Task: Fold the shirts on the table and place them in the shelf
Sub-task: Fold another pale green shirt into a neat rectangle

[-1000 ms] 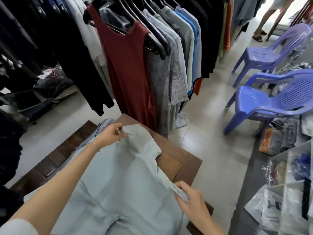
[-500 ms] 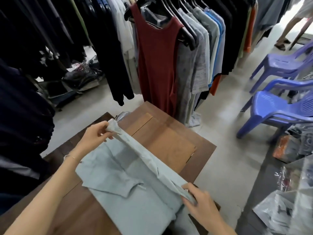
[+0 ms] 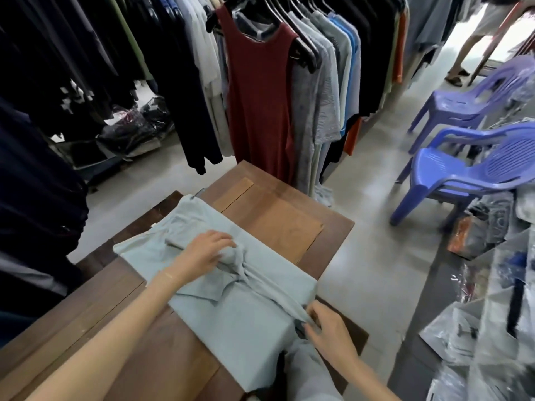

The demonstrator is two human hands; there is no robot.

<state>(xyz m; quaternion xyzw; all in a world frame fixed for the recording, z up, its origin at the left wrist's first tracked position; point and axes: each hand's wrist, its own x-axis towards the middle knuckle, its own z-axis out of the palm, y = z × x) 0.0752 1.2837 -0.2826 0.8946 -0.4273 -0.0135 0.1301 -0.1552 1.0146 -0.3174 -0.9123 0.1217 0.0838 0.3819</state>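
Observation:
A pale grey-green shirt (image 3: 240, 319) lies spread on the brown wooden table (image 3: 278, 215), one side folded over its middle. My left hand (image 3: 205, 253) rests on top of the shirt near its centre, fingers curled into a bunched fold of cloth. My right hand (image 3: 327, 328) pinches the end of that folded strip at the shirt's right edge, close to the table's near right side. No shelf is visible.
A rack of hanging clothes, with a dark red sleeveless top (image 3: 260, 91) in front, stands just beyond the table. Two purple plastic chairs (image 3: 463, 169) stand on the right. Plastic-wrapped goods (image 3: 492, 314) pile up at the right. A person's legs (image 3: 469, 53) show far right.
Both hands lifted the shirt's right side and laid it over the middle. My left hand came down from the far corner to the shirt's centre; the view swung left.

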